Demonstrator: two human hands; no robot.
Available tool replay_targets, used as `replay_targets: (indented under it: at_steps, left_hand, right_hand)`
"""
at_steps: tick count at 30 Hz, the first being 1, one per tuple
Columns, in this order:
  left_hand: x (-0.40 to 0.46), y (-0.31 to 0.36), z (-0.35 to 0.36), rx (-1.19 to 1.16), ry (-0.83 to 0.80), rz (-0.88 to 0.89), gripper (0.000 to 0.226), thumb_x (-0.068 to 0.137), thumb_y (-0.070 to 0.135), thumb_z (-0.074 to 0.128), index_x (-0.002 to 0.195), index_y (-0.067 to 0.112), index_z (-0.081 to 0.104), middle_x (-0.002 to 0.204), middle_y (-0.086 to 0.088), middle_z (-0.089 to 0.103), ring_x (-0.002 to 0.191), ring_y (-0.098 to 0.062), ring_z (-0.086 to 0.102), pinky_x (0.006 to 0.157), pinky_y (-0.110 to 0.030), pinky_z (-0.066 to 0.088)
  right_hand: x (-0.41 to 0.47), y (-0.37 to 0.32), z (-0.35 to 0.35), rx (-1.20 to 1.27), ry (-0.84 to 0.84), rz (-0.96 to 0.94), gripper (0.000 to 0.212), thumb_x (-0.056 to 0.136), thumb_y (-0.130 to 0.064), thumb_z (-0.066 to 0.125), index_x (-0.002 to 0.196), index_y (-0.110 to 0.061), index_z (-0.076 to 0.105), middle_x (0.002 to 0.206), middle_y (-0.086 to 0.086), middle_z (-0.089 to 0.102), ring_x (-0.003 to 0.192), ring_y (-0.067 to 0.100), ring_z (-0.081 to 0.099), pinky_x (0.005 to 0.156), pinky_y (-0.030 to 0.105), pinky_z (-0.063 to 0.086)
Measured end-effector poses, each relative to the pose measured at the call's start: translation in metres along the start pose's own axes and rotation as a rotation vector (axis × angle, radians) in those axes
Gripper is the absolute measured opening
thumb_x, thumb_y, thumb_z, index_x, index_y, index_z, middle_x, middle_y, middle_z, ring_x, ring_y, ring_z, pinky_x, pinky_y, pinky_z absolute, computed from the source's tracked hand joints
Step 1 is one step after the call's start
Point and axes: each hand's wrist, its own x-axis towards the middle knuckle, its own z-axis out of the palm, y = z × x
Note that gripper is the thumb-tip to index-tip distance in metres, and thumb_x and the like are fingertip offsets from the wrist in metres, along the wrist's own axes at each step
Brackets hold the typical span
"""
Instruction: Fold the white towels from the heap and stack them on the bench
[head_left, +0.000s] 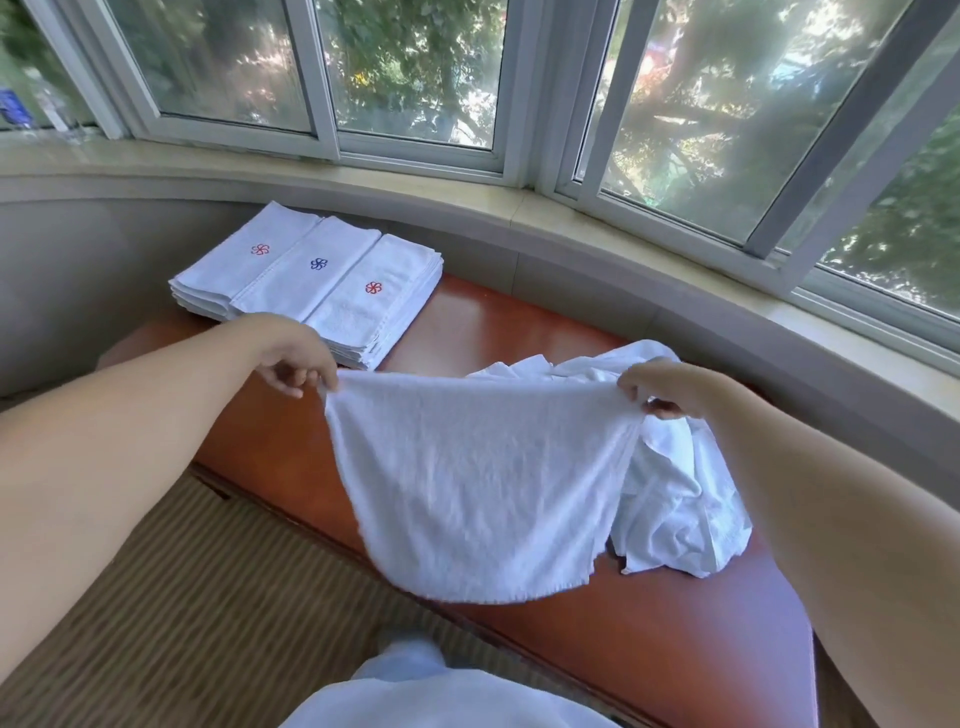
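Both hands are up over the surface (509, 332), the left hand (296, 358) and right hand (660, 387) each with a pinching grip on a top corner of the towel (478, 483). It hangs between them, long axis running hand to hand, just in front of the heap (675, 499). The stacks (311, 283) lie beyond the left hand, nearer that side.

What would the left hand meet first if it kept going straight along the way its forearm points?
Probably the folded towel stacks just beyond the left hand, which pinches the held towel; depth is unclear, so it might pass above them.
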Motion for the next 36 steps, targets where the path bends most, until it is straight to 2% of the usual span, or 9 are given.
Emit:
replay_targets:
  at_steps: [4,6,9,13,17,21,26,32,36]
  left_hand:
    - [0.032,0.0,0.01,-0.547,0.32,0.22,0.032,0.099,0.01,0.058,0.13,0.017,0.053,0.085,-0.011,0.064,0.06,-0.021,0.056,0.068,-0.037,0.06]
    - [0.053,-0.009,0.033,-0.55,0.415,0.24,0.046,0.096,0.015,0.058,0.138,0.029,0.045,0.101,-0.012,0.064,0.071,-0.027,0.061,0.077,-0.045,0.062]
    - [0.089,-0.036,0.083,-0.471,0.309,0.169,0.057,0.092,0.019,0.063,0.144,0.029,0.043,0.101,-0.008,0.065,0.077,-0.027,0.066,0.08,-0.047,0.061]
    - [0.126,-0.083,0.148,-0.356,0.132,-0.001,0.066,0.096,0.024,0.063,0.156,0.022,0.035,0.127,-0.008,0.056,0.1,-0.031,0.063,0.091,-0.044,0.057]
    - [0.152,-0.122,0.191,-0.268,0.063,-0.14,0.074,0.097,0.022,0.064,0.16,0.014,0.026,0.154,-0.012,0.04,0.121,-0.033,0.058,0.091,-0.039,0.054]
    - [0.17,-0.15,0.216,-0.26,0.129,-0.246,0.075,0.096,0.02,0.062,0.16,0.014,0.022,0.154,-0.015,0.032,0.122,-0.035,0.054,0.09,-0.04,0.052]
    - [0.193,-0.17,0.231,-0.341,0.178,-0.332,0.069,0.097,0.02,0.058,0.157,0.013,0.025,0.146,-0.017,0.043,0.115,-0.038,0.058,0.082,-0.039,0.049]
    - [0.206,-0.176,0.234,-0.448,0.139,-0.37,0.021,0.093,0.016,0.058,0.106,-0.001,0.058,0.098,-0.015,0.06,0.081,-0.029,0.057,0.071,-0.036,0.048]
    - [0.198,-0.165,0.223,-0.737,0.139,-0.336,0.018,0.095,0.009,0.063,0.112,0.002,0.06,0.103,-0.013,0.059,0.082,-0.022,0.059,0.082,-0.037,0.058]
  right_hand:
    - [0.032,-0.017,0.03,0.123,0.255,-0.172,0.043,0.085,-0.013,0.065,0.127,-0.018,0.057,0.106,0.012,0.062,0.088,0.03,0.065,0.069,0.03,0.047]
    - [0.046,-0.015,0.061,0.166,0.244,-0.195,0.068,0.089,-0.017,0.069,0.15,-0.024,0.04,0.133,0.013,0.055,0.11,0.032,0.06,0.08,0.035,0.049]
    - [0.065,0.004,0.121,0.1,0.061,-0.149,0.06,0.095,-0.017,0.064,0.152,-0.019,0.043,0.143,0.012,0.054,0.129,0.034,0.054,0.093,0.033,0.045]
    - [0.082,0.043,0.197,-0.137,-0.183,-0.076,0.041,0.098,-0.001,0.057,0.139,-0.006,0.057,0.126,0.015,0.059,0.116,0.035,0.06,0.082,0.036,0.048]
    - [0.089,0.083,0.245,0.075,-0.254,0.138,0.04,0.096,-0.001,0.06,0.136,0.001,0.057,0.117,0.022,0.064,0.09,0.029,0.056,0.08,0.039,0.05]
    - [0.09,0.098,0.275,0.118,-0.243,0.271,0.044,0.094,-0.01,0.063,0.136,-0.006,0.051,0.101,0.011,0.055,0.08,0.025,0.051,0.071,0.033,0.042]
    - [0.097,0.107,0.301,0.28,-0.239,0.415,0.051,0.096,-0.009,0.062,0.142,-0.002,0.041,0.105,0.014,0.058,0.091,0.031,0.063,0.085,0.036,0.051]
    - [0.109,0.11,0.312,0.26,-0.265,0.448,0.058,0.098,-0.022,0.066,0.149,-0.006,0.045,0.117,0.012,0.06,0.109,0.028,0.063,0.105,0.042,0.052]
    - [0.112,0.099,0.296,0.391,-0.26,0.431,0.034,0.095,-0.013,0.067,0.126,-0.002,0.058,0.097,0.009,0.066,0.085,0.019,0.069,0.084,0.034,0.059]
